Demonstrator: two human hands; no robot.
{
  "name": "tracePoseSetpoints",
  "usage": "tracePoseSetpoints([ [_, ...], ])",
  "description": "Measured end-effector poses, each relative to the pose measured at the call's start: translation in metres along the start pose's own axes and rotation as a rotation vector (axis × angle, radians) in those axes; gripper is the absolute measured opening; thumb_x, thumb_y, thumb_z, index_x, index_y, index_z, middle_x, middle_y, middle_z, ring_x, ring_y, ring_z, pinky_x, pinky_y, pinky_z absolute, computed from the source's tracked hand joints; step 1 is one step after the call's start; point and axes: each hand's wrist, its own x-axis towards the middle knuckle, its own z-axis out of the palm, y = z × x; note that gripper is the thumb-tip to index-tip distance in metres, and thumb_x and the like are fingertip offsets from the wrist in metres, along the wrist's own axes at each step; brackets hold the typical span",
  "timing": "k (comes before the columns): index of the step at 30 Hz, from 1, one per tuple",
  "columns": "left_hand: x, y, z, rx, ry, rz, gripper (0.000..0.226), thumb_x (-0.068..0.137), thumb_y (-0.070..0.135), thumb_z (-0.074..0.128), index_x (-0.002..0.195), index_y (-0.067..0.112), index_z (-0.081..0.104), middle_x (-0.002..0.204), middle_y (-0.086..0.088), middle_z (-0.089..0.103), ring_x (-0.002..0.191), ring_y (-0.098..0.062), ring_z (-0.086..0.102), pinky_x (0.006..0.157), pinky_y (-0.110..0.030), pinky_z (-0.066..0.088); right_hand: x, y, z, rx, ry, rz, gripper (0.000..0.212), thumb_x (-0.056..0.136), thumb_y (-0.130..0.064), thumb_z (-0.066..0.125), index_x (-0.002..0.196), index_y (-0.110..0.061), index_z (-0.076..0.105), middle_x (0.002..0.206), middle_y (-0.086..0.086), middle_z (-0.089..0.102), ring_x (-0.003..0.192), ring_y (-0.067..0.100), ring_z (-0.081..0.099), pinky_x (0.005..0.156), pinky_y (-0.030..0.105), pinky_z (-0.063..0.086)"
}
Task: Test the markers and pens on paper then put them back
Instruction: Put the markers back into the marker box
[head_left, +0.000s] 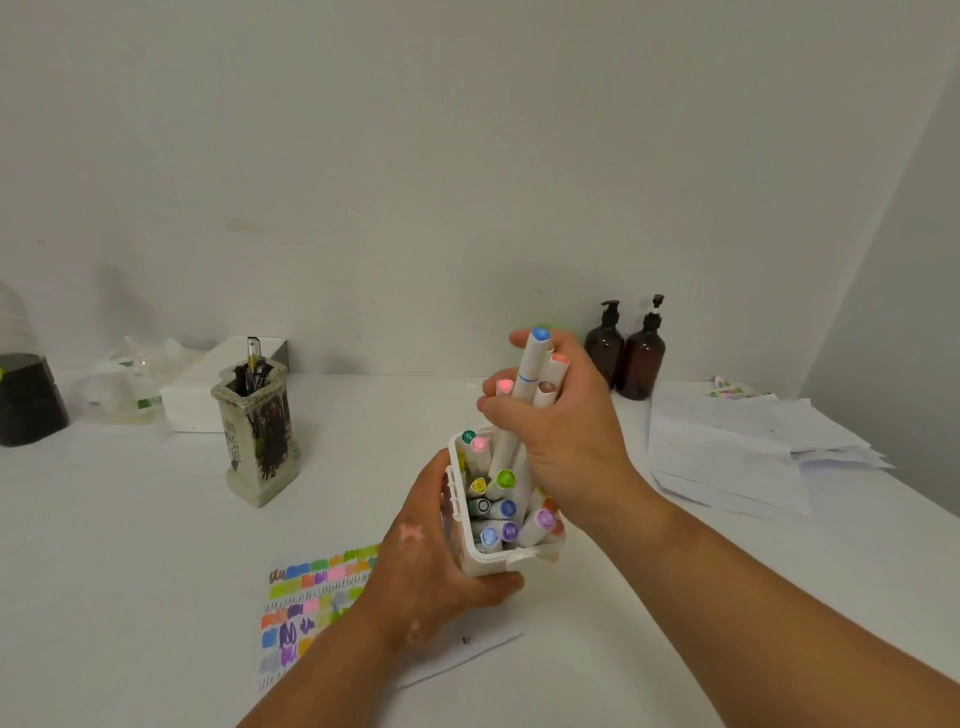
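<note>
My left hand (434, 561) grips a white plastic marker box (496, 564), held above the table with its open top facing me. Several white markers with coloured caps (498, 506) stand inside it. My right hand (563, 415) holds a bunch of several markers (530, 379) over the box, their lower ends dipping into it; a blue cap sticks out highest, with pink and brown caps beside it. Under my left hand lies a sheet of paper (311, 597) covered in coloured test scribbles.
A ceramic pen holder (257, 436) with dark pens stands at the left. Behind it are a white box (208, 384), clear plastic and a dark jar (26, 395). Two brown pump bottles (626, 353) stand by the wall. Loose white papers (743, 452) are stacked at the right.
</note>
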Motion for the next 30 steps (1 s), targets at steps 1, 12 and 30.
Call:
tracePoseSetpoints([
  [1,0.0,0.001,-0.001,0.002,-0.002,0.003,0.111,0.041,0.077,0.083,0.13,0.066,0.019,0.12,0.055,0.038,0.116,0.026,0.039,0.073,0.01,0.033,0.0,-0.001,0.001,-0.018,-0.006,-0.028,0.055,0.078,-0.004,0.08,0.114,-0.04,0.058,0.088,-0.007,0.075,0.083,0.01,0.073,0.068,0.015,0.056],
  [12,-0.003,0.009,-0.004,-0.018,0.007,-0.025,0.111,0.048,0.062,0.09,0.136,0.055,0.022,0.127,0.033,0.05,0.115,0.017,0.048,0.078,0.003,0.041,-0.003,-0.002,0.0,-0.404,-0.018,-0.253,0.015,0.084,-0.021,0.071,0.085,-0.033,0.062,0.084,-0.016,0.065,0.077,0.008,0.063,0.062,0.017,0.05],
  [30,0.001,0.031,-0.009,-0.031,-0.054,-0.059,0.098,0.041,0.065,0.091,0.117,0.073,0.028,0.115,0.041,0.053,0.105,0.013,0.056,0.07,-0.007,0.051,0.023,-0.012,-0.018,-0.559,-0.107,-0.012,0.016,0.08,-0.039,0.081,0.084,-0.031,0.068,0.082,-0.016,0.067,0.082,-0.001,0.062,0.065,0.02,0.044],
])
